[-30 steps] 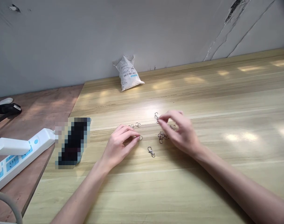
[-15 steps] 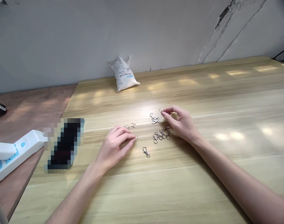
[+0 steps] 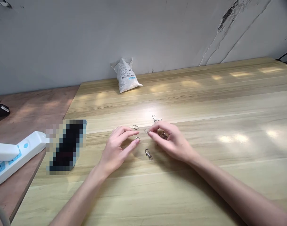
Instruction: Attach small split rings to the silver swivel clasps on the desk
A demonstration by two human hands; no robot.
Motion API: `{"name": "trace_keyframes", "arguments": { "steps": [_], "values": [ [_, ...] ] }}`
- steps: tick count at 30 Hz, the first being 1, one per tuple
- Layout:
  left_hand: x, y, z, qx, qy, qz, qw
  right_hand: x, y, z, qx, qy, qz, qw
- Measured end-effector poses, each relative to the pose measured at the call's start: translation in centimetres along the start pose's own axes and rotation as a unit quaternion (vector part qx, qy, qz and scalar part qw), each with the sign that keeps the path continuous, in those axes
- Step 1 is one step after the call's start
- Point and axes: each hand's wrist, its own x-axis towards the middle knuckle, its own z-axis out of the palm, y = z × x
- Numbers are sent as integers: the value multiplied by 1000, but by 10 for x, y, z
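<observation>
Around mid-frame, the right hand [image 3: 171,140] pinches a metal piece [image 3: 146,131]; the left hand [image 3: 118,147] holds fingers parted beside a ring [image 3: 138,137].

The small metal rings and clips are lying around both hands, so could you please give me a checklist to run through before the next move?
1. Right hand has a grip: ok; a small metal piece is between its fingers.
2. That piece identified: cannot tell; it is blurred.
3. Left hand pinching the near ring: not ok; its fingers look parted, the ring by the thumb.
4. Lone clip uncovered: ok; it lies between the hands.
5. Clip pile fully visible: not ok; the right hand partly hides it.
6. Phone apart from the hands: ok.
</observation>
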Motion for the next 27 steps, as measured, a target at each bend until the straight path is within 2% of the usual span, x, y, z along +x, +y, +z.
{"name": "trace_keyframes", "arguments": {
  "steps": [4,8,12,18,23,27],
  "values": [
    [0,8,3,-77,-3,-46,996,-7,-8,17,0,-15,-11,1000],
    [1,10,5,-133,-11,-99,986,-8,-4,21,-10,-1,-29,1000],
    [0,8,4,-156,-17,-128,979,-7,-3,24,-87,7,-90,992],
    [0,4,3,-126,-24,-103,986,-8,-4,29,-205,24,-150,967],
    [-1,7,3,-55,-3,-54,997,-8,-4,27,-240,42,-173,954],
    [-1,10,3,-57,4,-62,996,-8,-3,26,-268,53,-188,943]
  ]
}}
